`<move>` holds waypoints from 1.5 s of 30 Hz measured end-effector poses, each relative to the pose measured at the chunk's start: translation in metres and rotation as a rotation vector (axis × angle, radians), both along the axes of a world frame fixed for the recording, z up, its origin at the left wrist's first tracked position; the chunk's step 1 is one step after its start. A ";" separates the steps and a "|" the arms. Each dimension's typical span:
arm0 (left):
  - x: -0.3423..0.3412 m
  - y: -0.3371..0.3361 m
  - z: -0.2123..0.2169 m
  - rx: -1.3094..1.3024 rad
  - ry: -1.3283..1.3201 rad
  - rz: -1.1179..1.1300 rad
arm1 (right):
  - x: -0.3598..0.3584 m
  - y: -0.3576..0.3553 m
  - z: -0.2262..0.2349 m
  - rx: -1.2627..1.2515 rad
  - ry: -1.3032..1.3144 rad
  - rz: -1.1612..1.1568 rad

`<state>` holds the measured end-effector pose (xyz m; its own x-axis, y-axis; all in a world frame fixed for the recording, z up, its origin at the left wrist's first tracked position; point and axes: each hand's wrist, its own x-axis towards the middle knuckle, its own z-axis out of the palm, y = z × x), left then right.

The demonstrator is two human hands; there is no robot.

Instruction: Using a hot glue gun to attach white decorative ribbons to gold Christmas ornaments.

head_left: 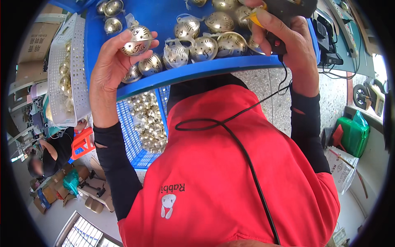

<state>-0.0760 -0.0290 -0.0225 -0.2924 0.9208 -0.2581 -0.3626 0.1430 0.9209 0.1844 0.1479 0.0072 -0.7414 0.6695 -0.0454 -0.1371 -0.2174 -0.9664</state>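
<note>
Left hand: fingers and thumb of the left hand point(109, 61) curl round one gold bauble point(135, 47), dark pattern facing up.
Bauble position: raised over the near left part of the blue tray point(197, 69), from what I can see.
Right hand: right hand point(293, 40) closed round a black handheld tool point(294, 7) with a yellow tip point(254, 19).
Tray load: more gold baubles point(176, 54), several with pale ribbons, along the near rim.
Cable: black cable point(252, 164) looped across the red top point(205, 173).
Below tray: blue crate point(126, 123) with small gold balls point(151, 127).
Left side: white perforated basket point(78, 78).
</note>
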 end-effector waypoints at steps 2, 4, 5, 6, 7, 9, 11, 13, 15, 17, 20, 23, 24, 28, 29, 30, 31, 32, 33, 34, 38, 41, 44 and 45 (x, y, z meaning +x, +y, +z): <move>-0.008 0.016 0.003 0.013 -0.015 0.027 | 0.003 0.014 -0.021 0.041 0.071 -0.049; -0.013 0.032 0.003 0.030 0.019 0.054 | 0.004 0.024 -0.031 0.010 0.187 -0.104; -0.018 0.044 0.004 0.029 0.036 0.083 | 0.004 0.029 -0.032 0.028 0.204 -0.109; -0.021 0.053 0.001 0.021 0.042 0.062 | 0.005 0.027 -0.030 0.023 0.187 -0.129; -0.023 0.063 -0.001 0.030 0.048 0.055 | 0.005 0.025 -0.029 0.017 0.169 -0.151; -0.029 0.084 -0.010 -0.024 0.095 0.064 | 0.006 0.023 -0.031 0.038 0.143 -0.179; -0.037 0.100 -0.016 -0.009 0.127 0.052 | 0.010 0.020 -0.030 0.061 0.072 -0.148; -0.040 0.117 -0.022 -0.008 0.024 -0.047 | 0.013 0.022 -0.031 0.055 0.086 -0.186; -0.039 0.129 -0.030 -0.021 0.042 -0.045 | 0.016 0.026 -0.034 0.047 0.107 -0.170; -0.041 0.136 -0.037 -0.033 0.014 -0.075 | 0.016 0.028 -0.035 0.031 0.098 -0.181; -0.036 0.133 -0.030 -0.118 -0.057 -0.097 | 0.017 0.034 -0.036 0.023 0.095 -0.185; -0.051 0.122 -0.025 -0.133 -0.089 -0.114 | 0.017 0.040 -0.038 0.023 0.106 -0.180; -0.053 0.117 -0.021 -0.129 -0.066 -0.069 | 0.018 0.041 -0.039 0.022 0.113 -0.173; -0.063 0.113 -0.007 -0.062 -0.030 -0.015 | 0.019 0.044 -0.033 0.018 0.136 -0.188; -0.060 0.115 -0.001 -0.035 -0.017 -0.029 | 0.020 0.043 -0.031 0.022 0.128 -0.205; -0.055 0.112 0.010 0.028 -0.036 -0.015 | 0.019 0.039 -0.023 0.002 0.125 -0.231; -0.053 0.119 0.020 0.107 -0.054 -0.017 | 0.016 0.040 -0.019 -0.006 0.104 -0.243; -0.051 0.122 0.024 0.161 -0.038 -0.017 | 0.015 0.041 -0.023 -0.004 0.117 -0.240; -0.048 0.136 0.033 0.200 -0.022 -0.048 | 0.015 0.046 -0.029 -0.004 0.125 -0.245; -0.040 0.143 0.042 0.231 -0.003 -0.033 | 0.016 0.045 -0.028 -0.017 0.152 -0.266; -0.023 0.188 0.077 0.332 0.093 -0.028 | 0.025 0.048 -0.024 -0.011 0.188 -0.350; -0.017 0.227 0.093 0.352 0.182 -0.055 | 0.027 0.045 -0.024 -0.029 0.193 -0.359; -0.014 0.270 0.087 0.298 0.249 -0.125 | 0.030 0.046 -0.026 -0.034 0.201 -0.375; -0.014 0.281 0.085 0.263 0.305 -0.163 | 0.031 0.047 -0.027 -0.028 0.212 -0.382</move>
